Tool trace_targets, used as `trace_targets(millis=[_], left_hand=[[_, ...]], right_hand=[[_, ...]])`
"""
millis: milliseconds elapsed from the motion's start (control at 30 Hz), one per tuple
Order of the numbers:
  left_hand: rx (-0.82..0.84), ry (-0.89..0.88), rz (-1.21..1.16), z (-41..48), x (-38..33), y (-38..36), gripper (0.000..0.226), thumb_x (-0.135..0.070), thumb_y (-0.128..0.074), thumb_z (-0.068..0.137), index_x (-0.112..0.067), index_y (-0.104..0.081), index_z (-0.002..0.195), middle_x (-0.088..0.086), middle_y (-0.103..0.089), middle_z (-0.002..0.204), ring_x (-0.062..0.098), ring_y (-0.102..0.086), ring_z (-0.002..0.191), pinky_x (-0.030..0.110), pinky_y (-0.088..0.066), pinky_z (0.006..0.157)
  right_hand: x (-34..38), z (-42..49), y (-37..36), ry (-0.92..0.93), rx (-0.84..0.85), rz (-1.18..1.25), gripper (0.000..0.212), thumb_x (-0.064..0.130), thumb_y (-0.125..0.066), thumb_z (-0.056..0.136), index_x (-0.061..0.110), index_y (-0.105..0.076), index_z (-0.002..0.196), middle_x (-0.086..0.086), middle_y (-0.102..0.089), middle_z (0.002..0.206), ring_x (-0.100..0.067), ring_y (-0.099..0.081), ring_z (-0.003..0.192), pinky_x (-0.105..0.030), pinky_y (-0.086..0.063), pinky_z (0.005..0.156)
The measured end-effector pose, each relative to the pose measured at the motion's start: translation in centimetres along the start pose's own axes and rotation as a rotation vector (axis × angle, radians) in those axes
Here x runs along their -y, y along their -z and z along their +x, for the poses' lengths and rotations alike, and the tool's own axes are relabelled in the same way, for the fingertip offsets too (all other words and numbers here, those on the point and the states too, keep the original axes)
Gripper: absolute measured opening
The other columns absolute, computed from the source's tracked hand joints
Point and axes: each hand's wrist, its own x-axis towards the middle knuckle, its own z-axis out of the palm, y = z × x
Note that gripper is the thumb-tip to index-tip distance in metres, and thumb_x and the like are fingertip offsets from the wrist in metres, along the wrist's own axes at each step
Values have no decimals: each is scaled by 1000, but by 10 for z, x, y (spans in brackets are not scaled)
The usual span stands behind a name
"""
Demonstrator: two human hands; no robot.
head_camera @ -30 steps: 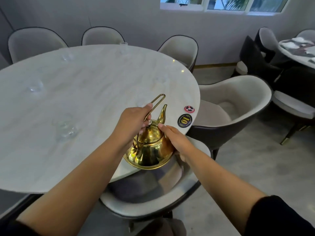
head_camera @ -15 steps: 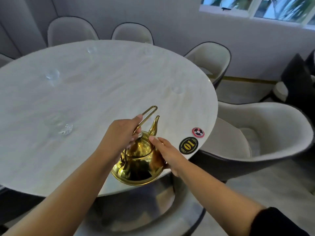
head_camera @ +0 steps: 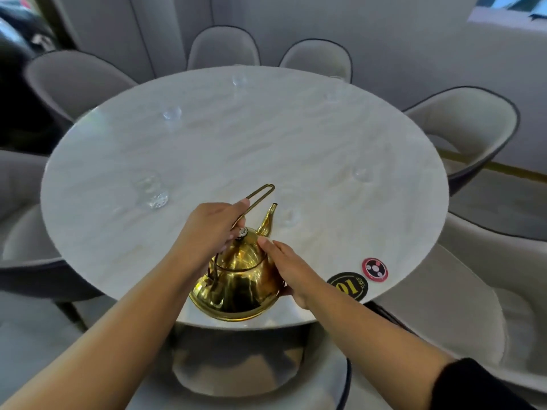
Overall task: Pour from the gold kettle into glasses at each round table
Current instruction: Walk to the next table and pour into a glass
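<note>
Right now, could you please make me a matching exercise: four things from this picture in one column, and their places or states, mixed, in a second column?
Things
1. left hand
2. right hand
3. spout
4. black sticker

Places or states
A. points away from the person, over the round table
B. grips the wire handle of the gold kettle
C. lies flat near the table's edge, right of the kettle
D. lays straight fingers on the kettle's top

Pairs: 1-B, 2-D, 3-A, 4-C
</note>
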Motion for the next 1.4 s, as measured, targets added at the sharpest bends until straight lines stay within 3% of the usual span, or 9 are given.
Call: trace_targets(millis=[167,433,633,733,1000,1167,1300,1400], left_hand=[[-77,-7,38,14,-16,-16,43,-35,-57,90,-13,-52,54,-8,-36,33,7,-30,30,20,-28,41],[-82,1,159,51,-39,-32,38,-34,-59,90,-10,-59,60,-8,-41,36,7,-33,28,17,-30,39],[-68,60,194,73,-54,-40,33,-19,-52,93,-9,-59,62,-7,-41,29,5,-33,25,13,-29,33],[-62,69,215,79,-59,-44,32,-20,-52,94,-9,-61,64,-8,-43,36,7,-34,29,16,-29,36],[-34,73,247,88,-62,-48,31,-24,-54,94,-9,-65,69,-3,-44,46,8,-33,34,16,-28,39],[-13,74,288,93,-65,-51,29,-27,-58,91,-8,-66,72,-2,-45,51,8,-34,36,16,-30,40],[-7,83,298,97,-67,-52,28,-27,-60,90,-7,-66,72,-1,-45,51,9,-33,37,17,-28,40],[-3,93,303,98,-70,-53,27,-27,-60,90,-6,-65,75,0,-44,52,12,-33,42,19,-28,42]], right_hand=[[13,7,16,-23,64,4,68,71,-48,84,30,-41,138,0,-56,128,-21,-56,106,-30,-53,65],[28,23,28,-79,98,92,74,78,-49,79,29,-47,135,-3,-58,130,-27,-59,112,-49,-57,84],[38,26,34,-127,153,122,69,75,-42,84,25,-52,132,-5,-60,125,-27,-60,109,-40,-58,74],[40,28,38,-136,177,142,68,73,-40,87,24,-53,132,-5,-61,121,-27,-61,106,-38,-58,69],[40,32,40,-167,192,198,61,72,-39,88,26,-55,123,-5,-59,115,-32,-60,113,-51,-55,89],[41,33,42,-192,195,214,59,72,-39,87,26,-53,122,-6,-58,116,-34,-58,117,-53,-54,91],[41,35,41,-194,206,232,63,74,-40,86,24,-54,122,-7,-60,112,-32,-62,102,-54,-54,89],[43,34,41,-204,210,237,72,75,-40,85,21,-54,130,-9,-61,117,-33,-63,104,-53,-55,87]])
